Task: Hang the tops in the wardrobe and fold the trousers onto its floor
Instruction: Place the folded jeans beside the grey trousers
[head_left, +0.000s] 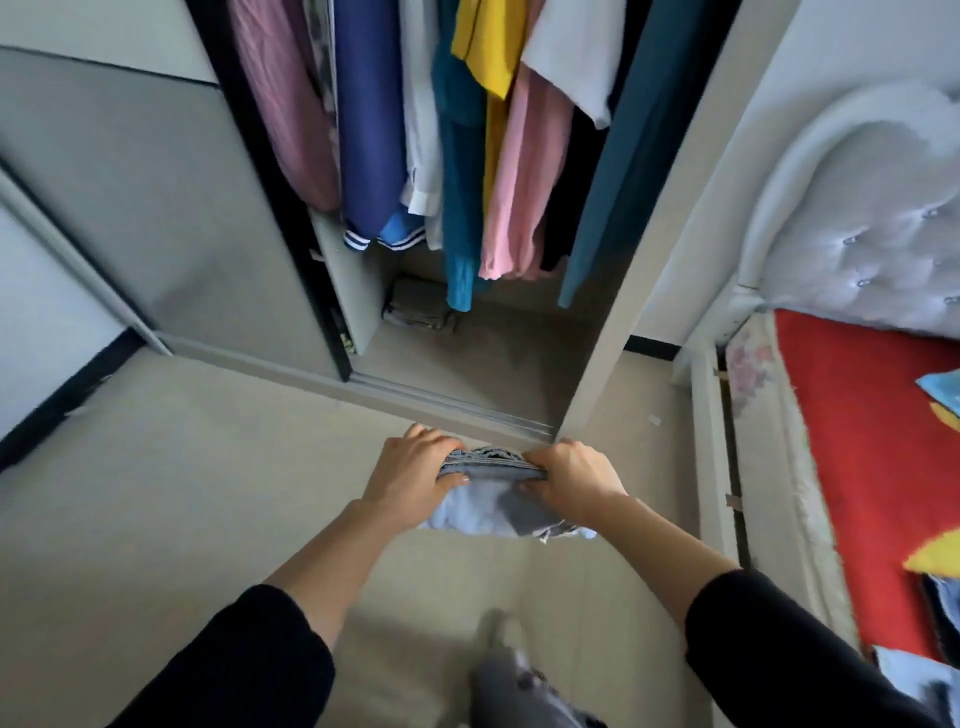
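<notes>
The wardrobe floor (493, 353) bears one folded grey garment (421, 312) at its back left, and the bed's red cover (857, 457) bears bright fabrics (935, 558).

Black elbow-length sleeves (244, 665); grey trouser leg (506, 686); pale shoe (506, 631), perhaps.

red sheet (857, 441) on mattress (761, 410), right side | tufted pale headboard (872, 218) behind | beige floor (182, 493)
</notes>
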